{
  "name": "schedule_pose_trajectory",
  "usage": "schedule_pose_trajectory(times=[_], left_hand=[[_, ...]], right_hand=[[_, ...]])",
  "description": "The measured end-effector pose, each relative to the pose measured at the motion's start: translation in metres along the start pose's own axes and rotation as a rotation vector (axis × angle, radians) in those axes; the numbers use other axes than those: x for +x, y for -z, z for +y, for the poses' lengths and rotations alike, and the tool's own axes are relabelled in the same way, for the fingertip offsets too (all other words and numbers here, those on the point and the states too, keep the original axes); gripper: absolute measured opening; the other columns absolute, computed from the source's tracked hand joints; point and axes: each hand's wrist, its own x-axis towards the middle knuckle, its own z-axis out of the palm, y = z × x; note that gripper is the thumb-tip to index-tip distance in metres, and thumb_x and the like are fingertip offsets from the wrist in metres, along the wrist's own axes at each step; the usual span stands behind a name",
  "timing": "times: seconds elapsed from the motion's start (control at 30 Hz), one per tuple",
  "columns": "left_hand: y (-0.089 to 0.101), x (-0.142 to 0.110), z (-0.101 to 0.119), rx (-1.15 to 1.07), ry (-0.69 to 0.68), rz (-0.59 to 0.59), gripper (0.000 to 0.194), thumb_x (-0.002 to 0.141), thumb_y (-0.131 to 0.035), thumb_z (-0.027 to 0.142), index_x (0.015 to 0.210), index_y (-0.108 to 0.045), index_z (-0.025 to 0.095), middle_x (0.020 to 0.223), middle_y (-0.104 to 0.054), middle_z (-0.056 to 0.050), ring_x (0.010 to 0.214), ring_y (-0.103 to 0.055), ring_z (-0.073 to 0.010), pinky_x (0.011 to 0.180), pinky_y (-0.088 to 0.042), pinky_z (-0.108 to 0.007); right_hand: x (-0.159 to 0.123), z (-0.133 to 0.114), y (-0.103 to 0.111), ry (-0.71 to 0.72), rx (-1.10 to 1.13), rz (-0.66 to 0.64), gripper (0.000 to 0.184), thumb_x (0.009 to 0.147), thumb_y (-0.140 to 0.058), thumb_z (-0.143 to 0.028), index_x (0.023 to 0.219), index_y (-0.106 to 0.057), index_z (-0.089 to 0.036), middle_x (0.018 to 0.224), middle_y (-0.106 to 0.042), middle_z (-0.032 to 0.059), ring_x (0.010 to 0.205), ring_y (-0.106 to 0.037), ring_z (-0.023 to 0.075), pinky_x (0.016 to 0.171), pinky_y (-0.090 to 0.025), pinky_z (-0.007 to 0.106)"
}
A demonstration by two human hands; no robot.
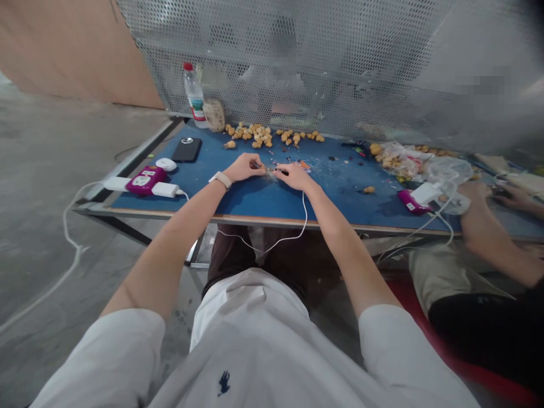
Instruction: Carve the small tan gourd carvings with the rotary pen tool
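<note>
A blue-topped table [352, 190] with a metal frame stands on a concrete floor [63, 170], and a perforated metal screen [276, 56] is fixed along its far edge. A co-worker's forearm [488, 243] is seen at the right, well apart from the person's own arms. A plastic water bottle [194, 93] is stood at the far left of the table, and tan lumps [255, 135] are spread in a band along the far edge. A magenta power socket [145, 180] and a black smartphone [187, 149] are placed on the left. The left hand [244, 168] and right hand [295, 177] are held close together at mid-table, a white wrist strap [220, 179] being worn on the left. The fingers are curled and brought together around a small pale object [270, 171], which is located between the hands; whether it is clamped cannot be determined.
</note>
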Motion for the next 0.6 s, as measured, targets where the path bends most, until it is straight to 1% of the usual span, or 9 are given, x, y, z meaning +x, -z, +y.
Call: schedule_pose_trajectory(times=[0.1,0.17,0.33,0.4,0.53,0.6], left_hand=[[0.001,-0.001,0.003,-0.014,0.036,-0.051,0.057,0.08,-0.114,0.059,0.092,-0.07,0.024,0.105,-0.087,-0.011,0.093,-0.077,-0.0248,0.092,-0.067,-0.045],[0.002,-0.001,0.003,-0.015,0.039,-0.056,0.058,0.079,-0.113,0.06,0.091,-0.07,0.024,0.105,-0.088,-0.011,0.093,-0.077,-0.0244,0.091,-0.066,-0.044],[0.003,0.0,0.001,-0.021,0.045,-0.046,0.057,0.079,-0.113,0.058,0.092,-0.069,0.024,0.108,-0.089,-0.013,0.096,-0.08,-0.0262,0.093,-0.068,-0.046],[0.002,0.001,0.0,-0.026,0.045,-0.047,0.058,0.079,-0.114,0.058,0.092,-0.069,0.024,0.108,-0.088,-0.013,0.097,-0.08,-0.0266,0.095,-0.069,-0.047],[0.002,0.002,0.0,-0.035,0.041,-0.055,0.06,0.077,-0.116,0.059,0.091,-0.069,0.024,0.105,-0.085,-0.011,0.095,-0.078,-0.0251,0.097,-0.07,-0.048],[0.002,0.002,0.002,-0.027,0.044,-0.049,0.059,0.078,-0.116,0.057,0.091,-0.069,0.024,0.104,-0.085,-0.011,0.094,-0.077,-0.0243,0.097,-0.07,-0.047]], right_hand=[[-0.001,-0.003,0.002,-0.006,0.017,-0.014,0.065,0.12,-0.058,-0.079,0.127,-0.09,-0.022,0.123,-0.093,0.0167,0.104,-0.077,0.0351,0.095,-0.05,0.044],[-0.002,-0.005,0.003,-0.012,0.025,-0.015,0.067,0.121,-0.058,-0.081,0.128,-0.089,-0.022,0.124,-0.093,0.0175,0.104,-0.076,0.0347,0.095,-0.05,0.044],[-0.003,-0.012,0.004,-0.022,-0.028,-0.009,0.06,0.122,-0.058,-0.074,0.127,-0.091,-0.023,0.113,-0.092,0.0137,0.097,-0.074,0.0334,0.093,-0.05,0.044],[-0.004,-0.013,0.004,-0.018,-0.032,-0.012,0.06,0.122,-0.057,-0.072,0.128,-0.091,-0.023,0.116,-0.093,0.0142,0.099,-0.076,0.0341,0.094,-0.051,0.044],[-0.005,-0.013,0.005,-0.02,-0.015,-0.018,0.063,0.123,-0.056,-0.073,0.132,-0.091,-0.022,0.13,-0.095,0.0181,0.106,-0.079,0.0374,0.099,-0.055,0.046],[-0.005,-0.012,0.005,-0.029,-0.017,-0.015,0.062,0.122,-0.057,-0.072,0.131,-0.091,-0.021,0.131,-0.096,0.0187,0.108,-0.08,0.0387,0.1,-0.055,0.047]])
